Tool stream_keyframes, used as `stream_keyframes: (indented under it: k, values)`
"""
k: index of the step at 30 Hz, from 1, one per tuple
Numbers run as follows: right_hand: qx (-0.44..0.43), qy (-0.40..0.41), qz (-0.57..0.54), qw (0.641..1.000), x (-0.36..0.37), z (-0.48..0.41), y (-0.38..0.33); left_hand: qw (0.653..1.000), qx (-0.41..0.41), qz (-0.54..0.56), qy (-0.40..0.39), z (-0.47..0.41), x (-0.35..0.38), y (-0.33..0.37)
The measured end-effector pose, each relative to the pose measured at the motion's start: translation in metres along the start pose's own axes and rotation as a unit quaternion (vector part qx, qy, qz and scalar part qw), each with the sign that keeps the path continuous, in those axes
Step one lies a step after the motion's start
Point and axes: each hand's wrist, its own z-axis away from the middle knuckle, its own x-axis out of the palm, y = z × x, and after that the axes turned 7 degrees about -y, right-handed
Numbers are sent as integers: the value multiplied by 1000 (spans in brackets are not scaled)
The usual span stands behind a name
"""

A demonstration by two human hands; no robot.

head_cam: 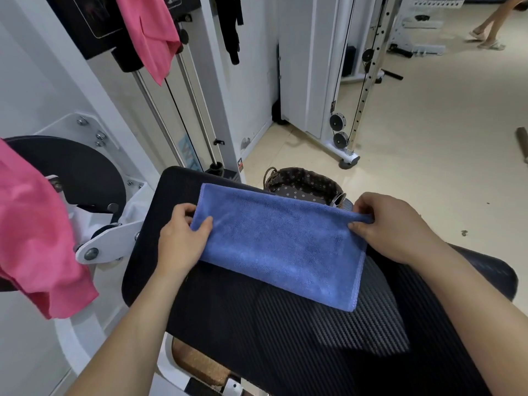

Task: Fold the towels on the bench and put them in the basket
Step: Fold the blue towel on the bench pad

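Observation:
A blue towel (pixel 281 245), folded into a flat rectangle, lies on the black padded bench (pixel 285 338). My left hand (pixel 183 238) pinches the towel's left edge, thumb on top. My right hand (pixel 391 227) pinches its far right corner. Just beyond the bench on the floor stands a woven basket (pixel 307 185) with a dark dotted lining, partly hidden by the towel's far edge; its inside looks bare.
A pink towel (pixel 37 241) hangs over the machine arm at the left, another pink cloth (pixel 148 32) hangs up on the weight machine behind. White gym machine frames and cables (pixel 360 90) stand beyond. A person's legs (pixel 491 24) walk at far right on the beige floor.

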Motion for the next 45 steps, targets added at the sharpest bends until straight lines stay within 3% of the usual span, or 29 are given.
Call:
stream_keyframes:
  k: [6,12,19,21,23,26,28,37,42,45]
  values:
    - [-18,-32,-34,999,-12,-15,-23,998,-24,32,57,49,8,-13]
    - [-106,54,51,992,16,-55,-68,989,-99,35,103,144,33,-36]
    - [-250,77,164,951,73,-59,-115,983,-182,-8,40,215,61,-58]
    - [-279,114,203,932,83,-50,-113,988,-137,-38,56,215,59,-64]
    - [-337,118,223,907,97,-33,-107,994,-29,-63,89,207,61,-64]
    - [-424,37,308,851,126,-7,-81,987,106,-120,30,193,79,-50]
    - [-429,-18,360,828,131,-5,-64,980,108,-164,-20,188,95,-43]
    - [-331,-18,365,870,94,-36,-52,957,106,-262,-59,190,106,-47]
    - [-376,3,338,863,91,-37,-47,959,168,-224,-33,208,96,-52]
    - [-437,109,288,845,99,-27,-46,945,232,-227,-28,223,92,-72]
